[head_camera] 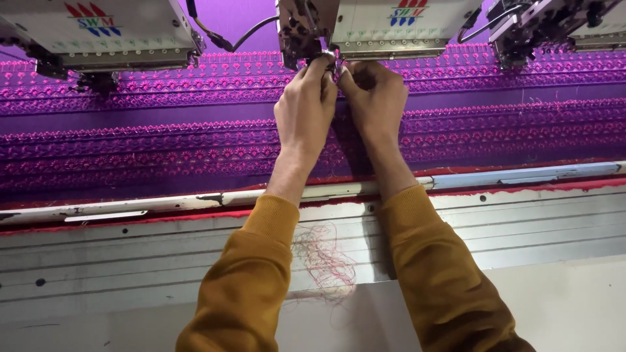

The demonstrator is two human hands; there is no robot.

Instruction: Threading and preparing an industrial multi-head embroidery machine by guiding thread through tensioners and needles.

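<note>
Across the frame, one purple fabric (163, 124) with pink embroidered bands, stretched flat | above it, three white embroidery heads (98, 32) | two mustard sleeves (251, 280) | left hand (304, 111) and right hand (375, 104), fingertips pinched together at the needle area (334, 65) under the middle head; what they pinch is hidden | one loose thread tangle (324, 257) on the grey frame rail (130, 254).

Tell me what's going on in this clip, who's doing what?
A person in mustard-yellow sleeves reaches over purple fabric stretched on a multi-head embroidery machine. The left hand and right hand meet at the needle area of the middle embroidery head, fingertips pinched together around something too small to make out, probably thread. Pink patterned bands already run across the cloth. A tangle of loose red thread lies on the grey machine frame between the forearms.
</note>
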